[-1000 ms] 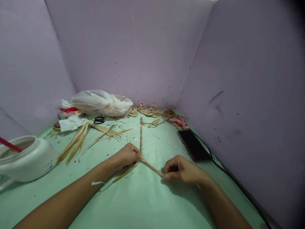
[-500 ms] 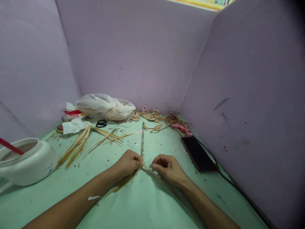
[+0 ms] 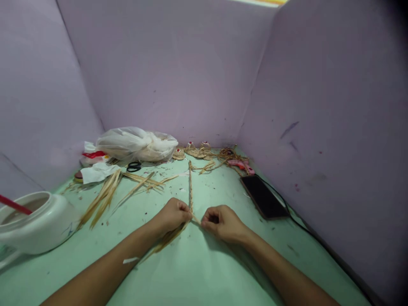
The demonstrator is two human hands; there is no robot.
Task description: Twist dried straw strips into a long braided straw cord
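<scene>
A thin straw braid [image 3: 191, 187] runs straight away from me over the green tabletop [image 3: 159, 276]. My left hand [image 3: 175, 214] is closed in a pinch on its near end. Loose straw strands [image 3: 170, 240] trail from under that hand toward me. To the right, my right hand [image 3: 223, 223] is closed with thumb and fingertips on a single straw strand [image 3: 196, 219], which stretches from the braid's end. The rest of this strand passes beneath my right hand and forearm, mostly hidden.
At left stand a white pot [image 3: 41, 238] with a red handle inside, a bundle of straw [image 3: 103, 197] and black scissors [image 3: 134, 166]. A plastic bag [image 3: 137, 144] and small woven pieces [image 3: 199, 151] lie along the back wall. On the right are a phone [image 3: 264, 197] and a cable [image 3: 314, 242].
My right hand has closed on the straw strand, where before its fingers were apart beside it. My left hand keeps its pinch on the braid. The view has shifted slightly.
</scene>
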